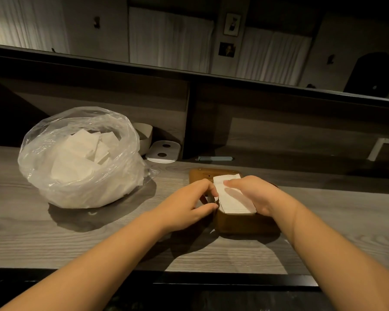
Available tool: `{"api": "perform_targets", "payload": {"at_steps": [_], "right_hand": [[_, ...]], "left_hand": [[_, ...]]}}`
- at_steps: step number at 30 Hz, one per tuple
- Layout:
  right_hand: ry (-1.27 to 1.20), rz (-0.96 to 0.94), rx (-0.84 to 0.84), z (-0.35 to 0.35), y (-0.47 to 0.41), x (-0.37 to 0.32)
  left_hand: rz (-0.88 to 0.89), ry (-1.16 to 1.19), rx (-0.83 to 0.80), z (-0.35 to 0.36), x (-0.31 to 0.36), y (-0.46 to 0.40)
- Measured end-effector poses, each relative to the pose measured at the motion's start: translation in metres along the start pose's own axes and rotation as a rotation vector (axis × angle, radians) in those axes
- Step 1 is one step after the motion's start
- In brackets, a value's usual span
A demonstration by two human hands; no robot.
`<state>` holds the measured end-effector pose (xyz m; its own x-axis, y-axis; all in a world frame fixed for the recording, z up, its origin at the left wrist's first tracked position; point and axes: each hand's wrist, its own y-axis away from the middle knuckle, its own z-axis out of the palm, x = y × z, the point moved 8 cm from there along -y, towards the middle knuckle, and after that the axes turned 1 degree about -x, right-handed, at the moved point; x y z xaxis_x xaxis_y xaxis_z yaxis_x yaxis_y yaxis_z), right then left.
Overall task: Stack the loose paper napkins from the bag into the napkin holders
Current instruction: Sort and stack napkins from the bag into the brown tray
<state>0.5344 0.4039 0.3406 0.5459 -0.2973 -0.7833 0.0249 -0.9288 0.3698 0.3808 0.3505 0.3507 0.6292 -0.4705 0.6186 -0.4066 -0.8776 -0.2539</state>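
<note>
A clear plastic bag (81, 158) full of loose white napkins sits on the wooden counter at the left. A brown wooden napkin holder (245, 223) stands right of centre, with a stack of white napkins (232, 198) in it. My right hand (258, 194) grips the stack from the right, its fingers curled over the top. My left hand (189, 203) touches the left side of the stack and holder with curled fingers and thumb. A brown wooden lid (202, 173) lies flat just behind the holder.
Behind the bag stand a beige round container (145, 135) and a white tray with two dark holes (164, 151). A raised wooden back panel and ledge (278, 131) run along the far side. The counter's dark front edge (234, 281) is close to me.
</note>
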Motion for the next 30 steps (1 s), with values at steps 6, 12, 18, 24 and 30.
{"api": "perform_targets", "payload": {"at_steps": [6, 12, 18, 24, 30], "right_hand": [[-0.415, 0.121, -0.111, 0.001, 0.004, 0.006], [-0.407, 0.096, -0.161, 0.014, 0.002, -0.001], [-0.403, 0.059, -0.174, 0.012, 0.004, -0.004], [-0.315, 0.068, -0.129, 0.007, 0.008, -0.003], [0.164, -0.295, 0.241, -0.018, 0.029, -0.046]], "left_hand": [[-0.027, 0.022, 0.002, -0.001, -0.001, -0.002], [-0.027, 0.041, 0.006, -0.002, -0.003, -0.003], [-0.065, 0.005, 0.086, -0.006, 0.012, -0.026], [-0.266, -0.181, -0.249, 0.024, -0.005, -0.04], [-0.186, 0.019, -0.155, 0.014, 0.0, -0.04]]}}
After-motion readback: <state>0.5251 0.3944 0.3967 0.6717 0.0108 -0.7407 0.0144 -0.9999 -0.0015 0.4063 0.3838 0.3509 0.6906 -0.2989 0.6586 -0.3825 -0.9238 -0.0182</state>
